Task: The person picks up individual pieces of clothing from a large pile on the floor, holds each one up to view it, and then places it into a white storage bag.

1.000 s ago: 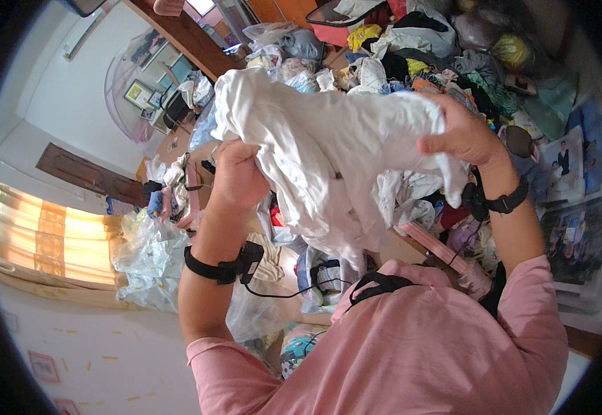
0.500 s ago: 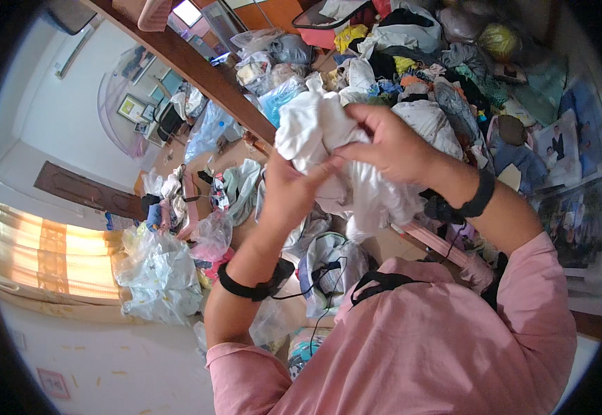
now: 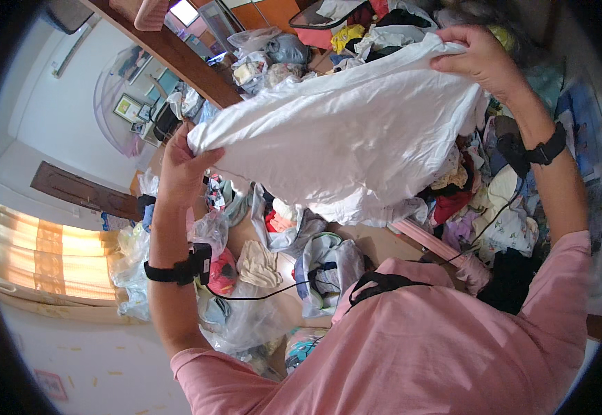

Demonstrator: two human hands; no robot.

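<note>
A white cloth garment (image 3: 356,131) hangs stretched between my two hands in the middle of the view; its exact kind cannot be made out. At its left end, my left hand (image 3: 184,166) pinches the upper corner between thumb and fingers. Higher up on the right, my right hand (image 3: 477,59) grips the opposite upper corner. The lower edge droops in loose folds, and the cloth hides part of the clothes heap behind it. Dark bands circle both of my wrists, with a thin black cable running from each.
A large heap of mixed clothes (image 3: 397,34) lies beyond the cloth, continuing down its right side. Filled plastic bags (image 3: 280,52) sit at the back. Nearer are an open grey bag (image 3: 325,270), a beige folded cloth (image 3: 259,263) and a pink rail (image 3: 429,242). A wooden beam (image 3: 176,55) slants across the upper left.
My hands have moved apart, left hand to the left and right hand up and right. The white garment, bunched up before, is now spread out between them.
</note>
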